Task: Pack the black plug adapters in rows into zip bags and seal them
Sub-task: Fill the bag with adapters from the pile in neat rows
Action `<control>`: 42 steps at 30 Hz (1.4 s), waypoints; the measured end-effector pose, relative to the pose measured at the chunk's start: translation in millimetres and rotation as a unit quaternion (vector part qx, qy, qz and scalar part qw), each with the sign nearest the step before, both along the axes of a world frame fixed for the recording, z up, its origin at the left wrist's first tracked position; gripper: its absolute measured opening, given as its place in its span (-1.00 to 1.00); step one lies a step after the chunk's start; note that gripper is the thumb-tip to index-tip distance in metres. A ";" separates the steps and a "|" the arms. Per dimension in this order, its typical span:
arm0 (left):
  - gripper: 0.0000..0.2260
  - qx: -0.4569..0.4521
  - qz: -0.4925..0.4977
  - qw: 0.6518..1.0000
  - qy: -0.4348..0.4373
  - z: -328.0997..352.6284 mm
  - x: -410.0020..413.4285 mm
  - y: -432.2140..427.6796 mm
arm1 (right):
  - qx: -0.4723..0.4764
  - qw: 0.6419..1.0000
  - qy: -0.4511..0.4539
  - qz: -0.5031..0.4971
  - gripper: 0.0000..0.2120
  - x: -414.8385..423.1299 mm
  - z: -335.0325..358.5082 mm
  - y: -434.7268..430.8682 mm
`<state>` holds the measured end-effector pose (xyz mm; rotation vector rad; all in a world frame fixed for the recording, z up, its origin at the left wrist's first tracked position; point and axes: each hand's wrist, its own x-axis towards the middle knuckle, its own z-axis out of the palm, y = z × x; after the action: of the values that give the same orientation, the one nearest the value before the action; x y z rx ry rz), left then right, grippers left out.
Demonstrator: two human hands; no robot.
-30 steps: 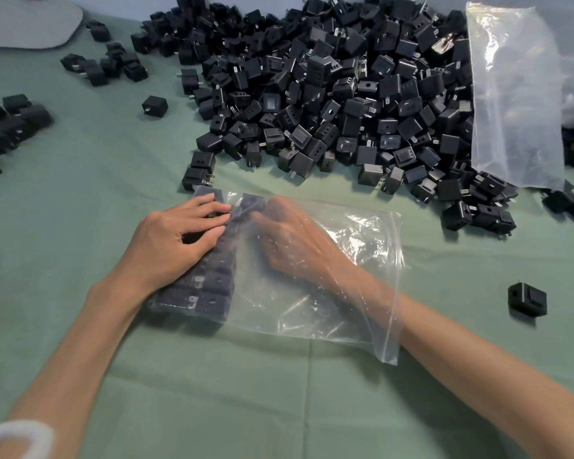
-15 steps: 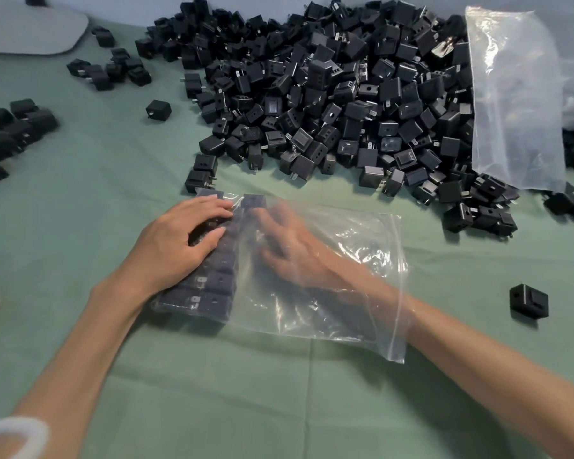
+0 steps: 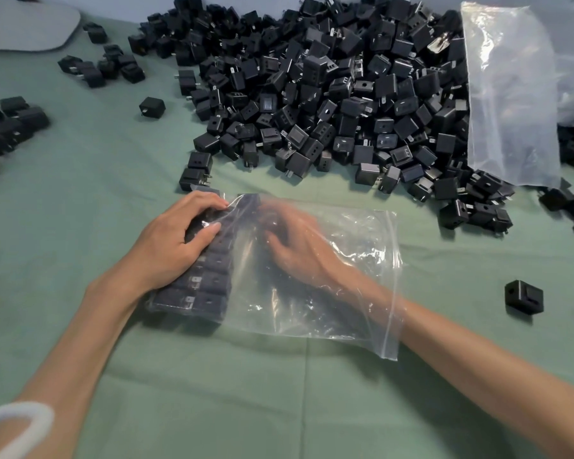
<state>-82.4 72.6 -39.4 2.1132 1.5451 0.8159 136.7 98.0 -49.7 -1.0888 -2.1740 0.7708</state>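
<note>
Packing was in hand, I judge. The left hand (image 3: 173, 246) clasped the row of black cubic plastic plug adapters (image 3: 209, 286) through the clear plastic zip bag (image 3: 355, 293), at its closed end. The right hand (image 3: 299, 250), inside the bag, was blurred and I cannot tell its grip. The next move calls for a second row beside the first.

The right hand (image 3: 299, 246) sits inside the zip bag (image 3: 362, 293), blurred behind creased, shiny plastic, so what its fingers do cannot be told. The left hand (image 3: 176, 246) hides the upper end of the row of adapters (image 3: 206, 289). The frame edge cuts a grey object (image 3: 24, 24) at upper left and a white loop (image 3: 17, 422) at lower left.
</note>
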 end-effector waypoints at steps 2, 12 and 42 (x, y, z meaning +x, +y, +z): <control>-0.70 0.000 0.002 1.000 -0.010 -0.2 0.0 -1.3 | -0.044 0.999 0.003 0.012 -0.53 -1.6 0.0 1.2; -0.65 0.014 0.006 1.000 0.007 -2.3 -0.4 -1.6 | -0.031 0.994 -0.083 0.066 -0.68 9.9 11.3 -0.6; -0.61 0.004 -0.006 1.000 0.002 -1.5 2.8 -0.7 | -0.025 0.994 -0.098 0.047 -0.35 4.1 12.1 3.9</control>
<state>-79.6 71.9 -40.9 2.1274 1.5324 0.8156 140.9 101.9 -37.5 -1.1353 -2.3971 0.7924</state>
